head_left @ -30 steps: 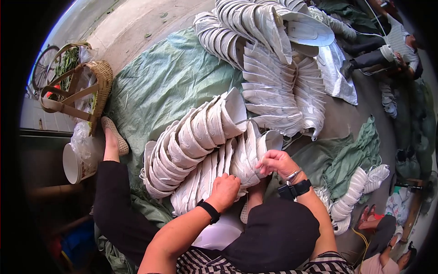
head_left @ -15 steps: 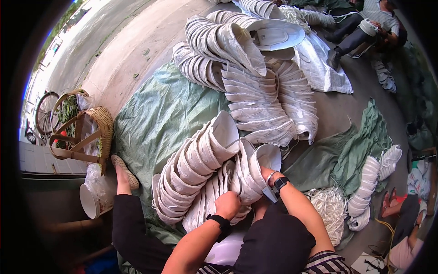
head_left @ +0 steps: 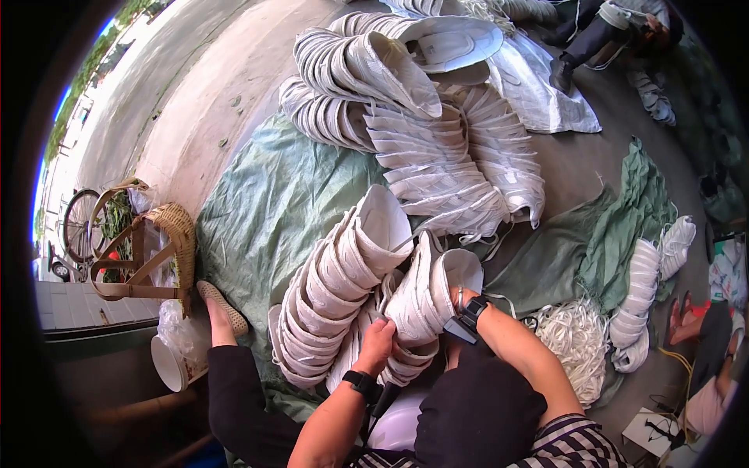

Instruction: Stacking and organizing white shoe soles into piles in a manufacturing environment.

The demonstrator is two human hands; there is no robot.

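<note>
White shoe uppers nested in stacks lie before my knees. My left hand is closed, thumb and fingers pinched together beside the shorter stack; what they hold, if anything, I cannot make out. My right hand reaches into the open end of the white shoe upper at that stack's right, and its fingers are hidden inside. To the left leans a taller stack of shoe uppers. Both wrists wear black bands, and a flat grey piece sits by the right one.
Larger piles of white uppers lie beyond, by a green sheet. White laces are heaped at right, near a wrapped white bundle. A woven basket stands left. Other people sit at the right side.
My left hand has shifted slightly left and up from the shorter stack's front, its fist turning to a raised pinch. My right hand stays in the upper. The whole view has shifted a little.
</note>
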